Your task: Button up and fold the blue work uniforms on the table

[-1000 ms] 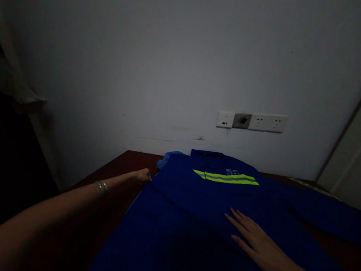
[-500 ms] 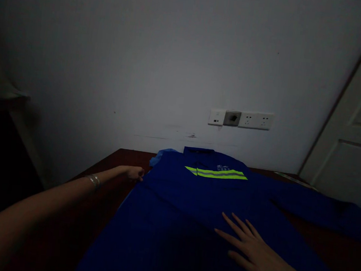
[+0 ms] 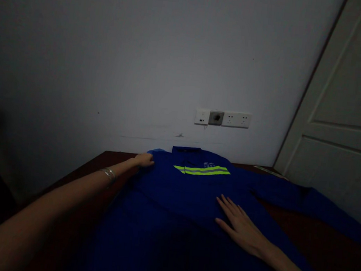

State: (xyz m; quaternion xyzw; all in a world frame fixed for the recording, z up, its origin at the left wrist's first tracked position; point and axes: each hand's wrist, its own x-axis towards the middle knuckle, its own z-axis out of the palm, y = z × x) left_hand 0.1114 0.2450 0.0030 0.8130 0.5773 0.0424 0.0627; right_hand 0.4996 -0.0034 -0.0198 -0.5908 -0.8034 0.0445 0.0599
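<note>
A dark blue work jacket (image 3: pixel 174 199) lies spread with its collar toward the wall. A yellow-green reflective stripe (image 3: pixel 205 171) and small white print cross its chest. At the shoulder on the left side, my left hand (image 3: pixel 145 160) has its fingers curled down on the cloth, closed on the edge; the fingertips are partly hidden. My right hand (image 3: pixel 240 228) rests flat on the jacket's front, below the stripe, fingers stretched out. The sleeve (image 3: pixel 308 199) on the right side reaches out across the table. A bit of lighter blue cloth (image 3: pixel 158 151) shows behind the left shoulder.
The dark red-brown table (image 3: pixel 101 162) stands against a pale wall (image 3: pixel 126 62). Sockets and switches (image 3: pixel 223 118) sit on the wall above the collar. A panelled door (image 3: pixel 346 104) is at the right. The light is dim.
My left hand has moved up along the jacket's left edge to the shoulder. My right hand has shifted slightly up on the front, still flat. The view has turned a little to the right.
</note>
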